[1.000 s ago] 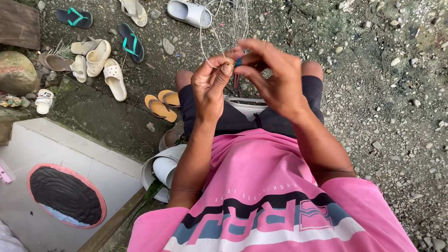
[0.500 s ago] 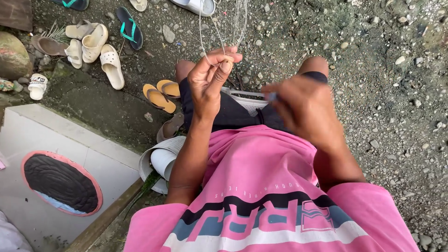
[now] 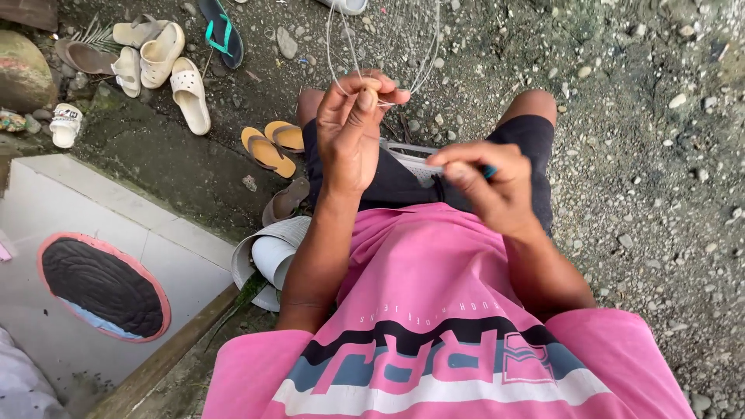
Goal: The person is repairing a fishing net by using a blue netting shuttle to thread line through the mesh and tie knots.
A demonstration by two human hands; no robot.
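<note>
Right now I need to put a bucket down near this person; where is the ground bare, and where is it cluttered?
Bare gravel lies beyond the person's right knee. The far left is crowded: cream sandals, orange flip-flops, a round mat on the tiled step.

Seated, looking down at own lap. My left hand (image 3: 353, 132) raised, fingertips pinching thin clear line (image 3: 341, 46) that loops upward out of frame. My right hand (image 3: 485, 186) lower, over thigh, closed on small blue-tipped tool (image 3: 489, 171), apart from left. Pink shirt (image 3: 434, 310), dark shorts (image 3: 396, 182). Gravel ground (image 3: 644, 155) around. Orange sandals (image 3: 272, 143) and pale slippers (image 3: 167, 66) off to left.
</note>
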